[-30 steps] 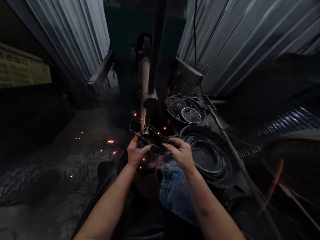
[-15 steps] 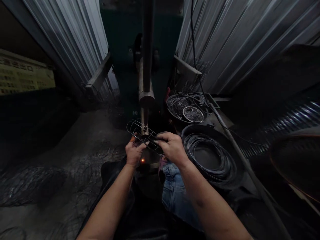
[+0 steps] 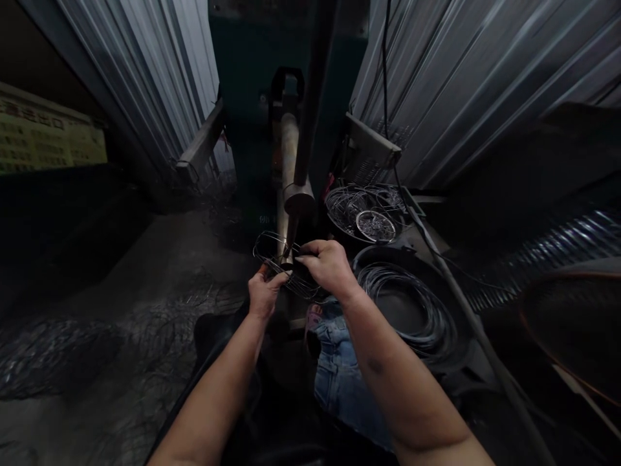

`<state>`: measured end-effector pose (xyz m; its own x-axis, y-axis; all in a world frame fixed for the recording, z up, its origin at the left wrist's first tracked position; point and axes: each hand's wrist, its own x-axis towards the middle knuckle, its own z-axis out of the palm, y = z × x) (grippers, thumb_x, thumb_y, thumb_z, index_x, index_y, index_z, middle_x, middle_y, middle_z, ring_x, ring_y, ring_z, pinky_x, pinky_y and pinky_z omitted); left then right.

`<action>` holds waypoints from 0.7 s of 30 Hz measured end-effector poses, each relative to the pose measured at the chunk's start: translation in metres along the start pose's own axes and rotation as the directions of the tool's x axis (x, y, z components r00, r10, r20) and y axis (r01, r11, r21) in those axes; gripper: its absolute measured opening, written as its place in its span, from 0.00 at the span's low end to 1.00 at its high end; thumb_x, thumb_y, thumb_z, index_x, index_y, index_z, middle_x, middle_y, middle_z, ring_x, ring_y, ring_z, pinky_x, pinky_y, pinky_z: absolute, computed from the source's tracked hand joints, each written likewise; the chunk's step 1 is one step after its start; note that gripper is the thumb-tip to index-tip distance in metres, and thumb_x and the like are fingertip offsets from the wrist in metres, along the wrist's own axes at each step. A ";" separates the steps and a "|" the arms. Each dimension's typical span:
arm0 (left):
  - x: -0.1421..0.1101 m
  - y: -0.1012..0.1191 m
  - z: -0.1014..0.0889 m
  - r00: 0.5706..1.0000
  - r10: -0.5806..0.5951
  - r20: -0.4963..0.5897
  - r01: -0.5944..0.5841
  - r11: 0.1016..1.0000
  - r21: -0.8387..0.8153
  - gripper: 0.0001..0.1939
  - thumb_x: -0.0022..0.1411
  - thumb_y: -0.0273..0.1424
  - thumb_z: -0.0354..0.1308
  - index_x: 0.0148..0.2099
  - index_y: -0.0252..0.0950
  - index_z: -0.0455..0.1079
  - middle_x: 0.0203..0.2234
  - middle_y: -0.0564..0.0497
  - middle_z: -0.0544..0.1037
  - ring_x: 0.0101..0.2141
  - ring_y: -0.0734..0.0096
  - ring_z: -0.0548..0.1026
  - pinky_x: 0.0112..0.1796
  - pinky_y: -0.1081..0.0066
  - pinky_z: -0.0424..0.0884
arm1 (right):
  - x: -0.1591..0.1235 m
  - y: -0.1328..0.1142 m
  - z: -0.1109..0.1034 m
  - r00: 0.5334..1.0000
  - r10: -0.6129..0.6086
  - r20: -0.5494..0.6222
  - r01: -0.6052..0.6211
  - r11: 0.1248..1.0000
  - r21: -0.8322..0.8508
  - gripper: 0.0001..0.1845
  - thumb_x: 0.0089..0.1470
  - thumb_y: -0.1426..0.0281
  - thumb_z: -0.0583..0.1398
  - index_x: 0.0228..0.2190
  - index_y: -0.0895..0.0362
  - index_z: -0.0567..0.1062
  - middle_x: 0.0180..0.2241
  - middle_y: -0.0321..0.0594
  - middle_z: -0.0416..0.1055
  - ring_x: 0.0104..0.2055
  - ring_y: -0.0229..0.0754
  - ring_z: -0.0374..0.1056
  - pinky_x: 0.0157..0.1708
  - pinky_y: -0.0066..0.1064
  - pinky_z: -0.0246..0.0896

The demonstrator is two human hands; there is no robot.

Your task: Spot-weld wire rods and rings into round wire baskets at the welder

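A wire frame (image 3: 305, 287) with rounded ends sits between my hands at the lower tip of a machine's metal rods. My left hand (image 3: 263, 294) grips its near left side, thumb stretched along the wires. My right hand (image 3: 327, 266) pinches the frame's right side between thumb and fingers. The lower rod (image 3: 284, 226) of the machine passes into or behind the frame, and an upper rod (image 3: 298, 199) comes down close above it. Exact contact between wires and rod tips is too dark to make out.
Right of my hands, a black basin (image 3: 361, 255) holds coiled wire (image 3: 436, 323). Behind it, another basin holds loose wires and a round dish (image 3: 376, 226) of small metal pieces. A dark green machine body (image 3: 242, 58) stands ahead. Wire mesh (image 3: 58, 356) lies on the left floor.
The wire frame has tilted and turned, and its wires look bunched now. The upper rod appears lower against the lower one. An orange glow below the hands is gone. The view has shifted slightly.
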<state>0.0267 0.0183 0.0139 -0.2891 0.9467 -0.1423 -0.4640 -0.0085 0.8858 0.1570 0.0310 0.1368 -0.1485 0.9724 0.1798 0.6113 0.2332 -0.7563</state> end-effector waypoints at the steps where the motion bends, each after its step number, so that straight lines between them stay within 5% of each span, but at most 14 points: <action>1: -0.001 -0.001 -0.001 1.000 0.000 0.006 0.000 1.000 0.005 0.26 0.37 0.29 0.71 0.42 0.32 0.72 0.30 0.52 0.78 0.28 0.75 0.72 0.33 0.74 0.66 | -0.005 0.004 -0.001 0.999 -0.038 -0.021 0.039 0.999 0.031 0.06 0.46 0.75 0.63 0.27 0.57 0.80 0.29 0.39 0.77 0.34 0.42 0.72 0.34 0.28 0.63; 4: -0.002 -0.002 -0.002 1.000 0.007 0.013 -0.008 1.000 0.022 0.23 0.38 0.29 0.71 0.40 0.31 0.73 0.27 0.53 0.76 0.28 0.75 0.71 0.33 0.74 0.66 | -0.030 0.027 -0.007 0.981 -0.095 -0.166 0.122 0.980 0.159 0.05 0.46 0.72 0.63 0.29 0.56 0.80 0.37 0.41 0.77 0.41 0.44 0.71 0.42 0.31 0.64; 6: -0.002 -0.003 -0.002 1.000 0.006 0.024 -0.007 0.999 0.033 0.21 0.38 0.30 0.70 0.38 0.31 0.73 0.26 0.54 0.76 0.28 0.75 0.71 0.33 0.74 0.66 | -0.048 0.045 -0.012 0.974 -0.020 -0.227 0.077 0.966 0.248 0.07 0.45 0.68 0.64 0.30 0.56 0.79 0.38 0.42 0.76 0.41 0.45 0.71 0.44 0.34 0.64; 11: -0.001 -0.004 0.000 0.999 -0.010 0.034 0.009 1.000 0.021 0.20 0.39 0.30 0.70 0.37 0.31 0.73 0.28 0.52 0.77 0.28 0.75 0.72 0.34 0.73 0.67 | -0.068 0.072 -0.013 0.982 0.123 -0.143 -0.052 0.906 0.421 0.10 0.43 0.65 0.64 0.29 0.57 0.80 0.29 0.40 0.77 0.32 0.44 0.72 0.35 0.33 0.67; 21: 0.003 0.000 -0.003 0.998 0.048 -0.048 -0.049 0.999 -0.023 0.36 0.34 0.28 0.73 0.49 0.32 0.69 0.34 0.50 0.79 0.33 0.69 0.77 0.41 0.69 0.70 | -0.060 0.096 0.002 0.992 -0.036 -0.120 0.082 0.910 0.407 0.05 0.44 0.69 0.64 0.26 0.55 0.80 0.32 0.40 0.76 0.37 0.42 0.72 0.40 0.33 0.67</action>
<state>0.0229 0.0204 0.0118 -0.3511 0.9285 -0.1210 -0.4686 -0.0624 0.8812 0.2224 -0.0049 0.0522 -0.0754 0.9567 0.2811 0.2279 0.2910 -0.9292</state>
